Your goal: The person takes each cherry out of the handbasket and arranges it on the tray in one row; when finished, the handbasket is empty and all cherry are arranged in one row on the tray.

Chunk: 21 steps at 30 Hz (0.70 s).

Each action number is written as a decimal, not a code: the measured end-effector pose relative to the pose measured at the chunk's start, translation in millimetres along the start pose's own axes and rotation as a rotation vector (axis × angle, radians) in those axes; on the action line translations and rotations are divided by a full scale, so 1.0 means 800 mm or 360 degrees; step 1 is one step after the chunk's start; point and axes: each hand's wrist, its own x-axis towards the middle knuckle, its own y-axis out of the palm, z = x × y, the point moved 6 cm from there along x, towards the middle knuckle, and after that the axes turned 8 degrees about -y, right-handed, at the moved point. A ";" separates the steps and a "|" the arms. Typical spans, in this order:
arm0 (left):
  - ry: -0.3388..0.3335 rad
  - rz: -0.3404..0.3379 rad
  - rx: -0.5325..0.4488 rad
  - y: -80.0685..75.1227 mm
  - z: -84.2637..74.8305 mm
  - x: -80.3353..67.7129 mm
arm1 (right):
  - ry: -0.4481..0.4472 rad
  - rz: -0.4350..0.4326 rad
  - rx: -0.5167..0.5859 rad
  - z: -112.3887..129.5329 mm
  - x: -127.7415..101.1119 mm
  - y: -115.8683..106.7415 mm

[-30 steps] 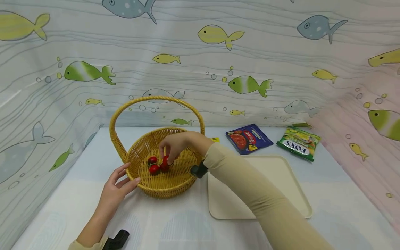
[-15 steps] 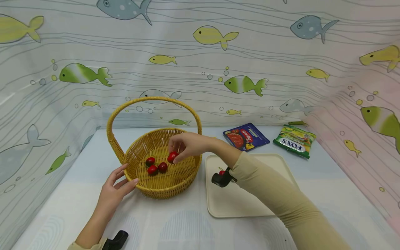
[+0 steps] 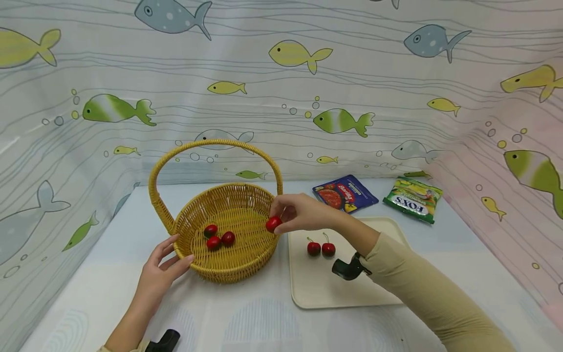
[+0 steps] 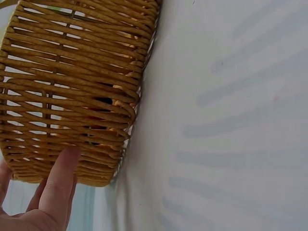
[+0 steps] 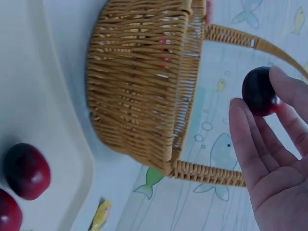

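Note:
In the head view, my right hand [image 3: 301, 212] pinches a red cherry [image 3: 273, 224] between thumb and fingers, at the right rim of a yellow wicker basket [image 3: 233, 274]. The right wrist view shows that held cherry [image 5: 259, 91] dark and glossy at the fingertips. Three more cherries [image 3: 214, 243] lie in the left part of the basket. My left hand [image 3: 158, 271] touches the basket's front-left side with its fingers extended. One of its fingers [image 4: 61, 178] rests against the woven outer wall in the left wrist view. Two stemmed cherries [image 3: 328, 249] sit on a cream tray [image 3: 303, 293].
A tall handle [image 3: 215, 142] arches over the basket. Behind the tray lie a blue Barilla pouch [image 3: 345, 194] and a green Fox's bag [image 3: 413, 199]. A fish-print sheet [image 3: 246, 107] stands behind the table.
My right hand has lifted a cherry from among those in the basket and carried it right to the rim. The two cherries on the tray have come into sight. My left hand stays put.

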 end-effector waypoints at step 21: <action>-0.0019 -0.0013 0.0028 0.000 0.000 0.000 | 0.0229 -0.0277 -0.0021 -0.031 -0.096 -0.015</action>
